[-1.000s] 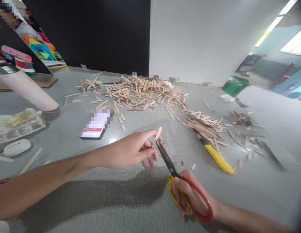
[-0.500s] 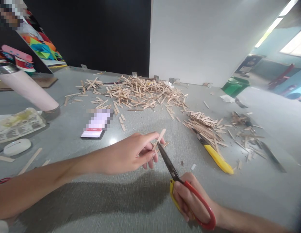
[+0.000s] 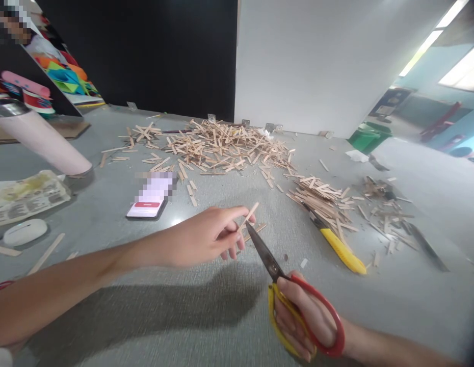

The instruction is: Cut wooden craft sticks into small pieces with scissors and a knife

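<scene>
Between the thumb and fingers of my left hand (image 3: 206,237) is a thin wooden craft stick (image 3: 252,211), tilted with its rounded end up and to the right. My right hand (image 3: 298,311) grips a pair of scissors (image 3: 268,257) by one red and one yellow handle. The scissor tips point up and left, close beside the stick; whether they touch it I cannot tell. Below and behind my left fingers another stick (image 3: 260,230) lies on the grey table (image 3: 206,316).
A large heap of cut sticks (image 3: 221,145) spreads along the back. At right lie a stack of sticks (image 3: 321,196), a yellow utility knife (image 3: 344,251) and a loose blade (image 3: 428,244). Leftward are a phone (image 3: 145,209), a mouse (image 3: 25,232) and a pink bottle (image 3: 46,137).
My right hand has spread the scissor handles wider apart. The stick in my left hand has turned slightly, and that hand has shifted a little up and left.
</scene>
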Motion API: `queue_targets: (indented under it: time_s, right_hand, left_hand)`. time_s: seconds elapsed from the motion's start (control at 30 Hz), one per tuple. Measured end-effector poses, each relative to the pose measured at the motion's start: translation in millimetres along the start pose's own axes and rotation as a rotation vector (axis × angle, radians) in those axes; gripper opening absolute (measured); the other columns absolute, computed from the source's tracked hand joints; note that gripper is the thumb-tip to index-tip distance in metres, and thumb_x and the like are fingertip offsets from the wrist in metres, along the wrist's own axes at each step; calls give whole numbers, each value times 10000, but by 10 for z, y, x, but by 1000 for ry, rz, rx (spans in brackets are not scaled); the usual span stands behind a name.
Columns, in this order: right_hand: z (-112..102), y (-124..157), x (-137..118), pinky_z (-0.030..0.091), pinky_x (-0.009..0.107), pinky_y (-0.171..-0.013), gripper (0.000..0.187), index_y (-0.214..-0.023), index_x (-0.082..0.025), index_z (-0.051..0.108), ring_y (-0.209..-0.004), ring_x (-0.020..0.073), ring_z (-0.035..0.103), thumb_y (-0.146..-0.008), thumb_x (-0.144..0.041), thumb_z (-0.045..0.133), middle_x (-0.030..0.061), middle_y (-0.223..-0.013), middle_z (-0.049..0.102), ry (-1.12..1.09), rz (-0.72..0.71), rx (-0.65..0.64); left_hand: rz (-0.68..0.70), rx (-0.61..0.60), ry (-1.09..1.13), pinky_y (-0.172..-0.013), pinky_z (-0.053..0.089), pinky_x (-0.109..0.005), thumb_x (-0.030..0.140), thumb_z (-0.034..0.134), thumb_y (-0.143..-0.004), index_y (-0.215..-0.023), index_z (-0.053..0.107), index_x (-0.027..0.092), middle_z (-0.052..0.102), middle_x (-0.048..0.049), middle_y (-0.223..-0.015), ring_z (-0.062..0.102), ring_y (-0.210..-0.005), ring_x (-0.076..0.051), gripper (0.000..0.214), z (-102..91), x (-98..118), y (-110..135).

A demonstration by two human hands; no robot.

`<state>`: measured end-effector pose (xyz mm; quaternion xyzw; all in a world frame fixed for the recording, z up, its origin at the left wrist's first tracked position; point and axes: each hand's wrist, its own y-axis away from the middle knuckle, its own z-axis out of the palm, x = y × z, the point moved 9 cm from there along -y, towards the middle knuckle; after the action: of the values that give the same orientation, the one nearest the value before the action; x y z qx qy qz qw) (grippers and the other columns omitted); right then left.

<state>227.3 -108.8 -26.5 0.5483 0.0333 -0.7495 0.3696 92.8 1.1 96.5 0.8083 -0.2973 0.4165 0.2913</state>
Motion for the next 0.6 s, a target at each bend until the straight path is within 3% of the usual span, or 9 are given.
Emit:
queue_targets:
  time_s: [0.13, 0.27, 0.37, 0.6]
  right_hand:
    - [92, -57, 28, 299, 168, -229, 752, -488, -228, 459, -198, 72, 299, -952, -818, 499, -62, -296, 355, -229, 79, -94]
    - [85, -98, 47, 352, 175, -227, 753, -459, -221, 455, -193, 67, 292, -915, -811, 562, -56, -304, 372, -363, 137, -141]
    - [34, -134, 68, 366, 178, -230, 744, -466, -219, 457, -197, 69, 296, -913, -801, 574, -61, -312, 371, -387, 143, -160]
    - [-90, -261, 45, 360, 179, -233, 742, -477, -216, 471, -198, 79, 322, -950, -783, 542, -54, -308, 383, -310, 47, -169]
  left_hand:
    - [-28, 11, 15, -679, 591, -276, 318, 455, -1121, -1348, 527, 207, 794, -65, -990, 774, -750, -184, 263, 26, -105, -89]
    - [-4, 111, -254, -642, 477, -279, 292, 445, -1111, -1288, 603, 215, 746, -49, -879, 704, -719, -202, 249, -15, -194, -147]
    - [34, 197, -454, -622, 393, -291, 247, 455, -1083, -1311, 644, 224, 655, -29, -755, 638, -652, -205, 297, -70, -243, -151]
    - [12, 306, -516, -570, 308, -301, 193, 399, -1067, -1320, 605, 180, 527, 37, -633, 434, -483, -151, 327, -255, -269, -153]
